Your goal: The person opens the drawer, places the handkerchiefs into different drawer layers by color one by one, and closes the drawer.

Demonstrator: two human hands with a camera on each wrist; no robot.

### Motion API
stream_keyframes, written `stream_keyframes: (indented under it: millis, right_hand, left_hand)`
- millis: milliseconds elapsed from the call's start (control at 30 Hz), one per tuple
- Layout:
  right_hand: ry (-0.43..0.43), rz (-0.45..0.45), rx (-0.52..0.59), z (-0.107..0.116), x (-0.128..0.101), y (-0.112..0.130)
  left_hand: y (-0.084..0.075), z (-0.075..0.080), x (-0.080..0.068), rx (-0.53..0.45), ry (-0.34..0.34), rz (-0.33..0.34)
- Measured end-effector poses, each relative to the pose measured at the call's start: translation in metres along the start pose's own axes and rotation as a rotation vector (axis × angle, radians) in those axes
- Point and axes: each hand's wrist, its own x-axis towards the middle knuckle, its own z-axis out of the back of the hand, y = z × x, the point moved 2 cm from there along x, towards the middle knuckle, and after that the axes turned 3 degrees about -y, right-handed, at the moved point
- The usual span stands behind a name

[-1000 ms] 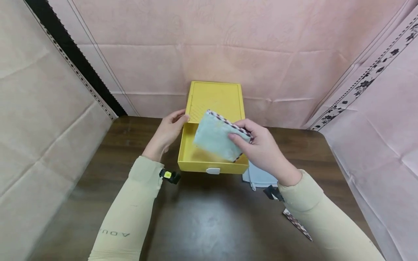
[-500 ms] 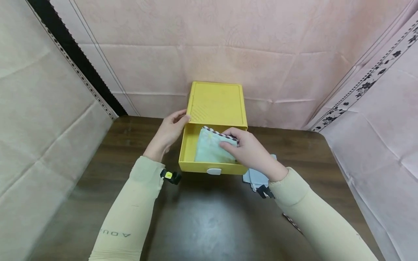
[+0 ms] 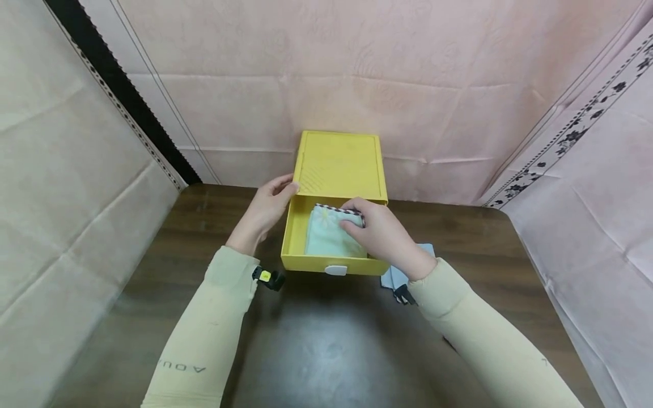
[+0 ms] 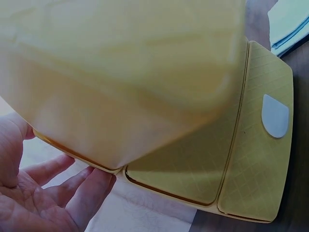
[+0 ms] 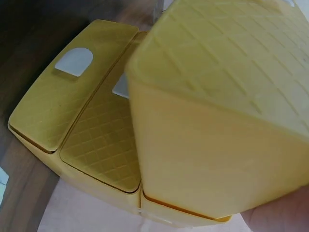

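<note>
From my remote view, over the past second, I see the right hand (image 3: 374, 229) sink and shift left. The mint cloth (image 3: 331, 237), formerly aslant above the drawer (image 3: 292, 241), is down inside it, its striped border nearly level. The front edge of the box (image 3: 342, 164) is mostly uncovered; the right sleeve (image 3: 471, 317) conceals nearly all of the striped strip (image 3: 448, 342).

The box (image 3: 340, 164) is set far back on the table (image 3: 316, 351), before the backdrop (image 3: 357, 85). Above two lower drawers (image 4: 193, 169), its top drawer (image 3: 306, 262) is drawn out frontward; in it, the cloth (image 3: 330, 235) is held at the right by the right hand (image 3: 378, 231). The box's left side is touched by the left hand (image 3: 264, 212). Another cloth (image 3: 391, 277) is laid right of the top drawer.
</note>
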Motion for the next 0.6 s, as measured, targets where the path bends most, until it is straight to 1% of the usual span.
stream_keyframes:
  millis: [100,333,500,600]
  right_hand:
    - [-0.016,0.005,-0.013,0.000,-0.001,0.000]
    - [-0.057,0.009,0.010,0.010,-0.008,-0.002]
    - [-0.121,0.021,0.036,0.020,-0.015,-0.006]
    - [-0.157,0.021,0.059,0.026,-0.019,-0.009]
  left_hand:
    - [0.001,0.000,0.000,-0.002,-0.003,-0.005]
    - [0.000,0.002,0.000,0.008,-0.005,-0.005]
    - [0.001,0.001,0.000,0.007,0.002,0.007]
    - [0.001,0.001,0.001,0.003,0.002,0.004]
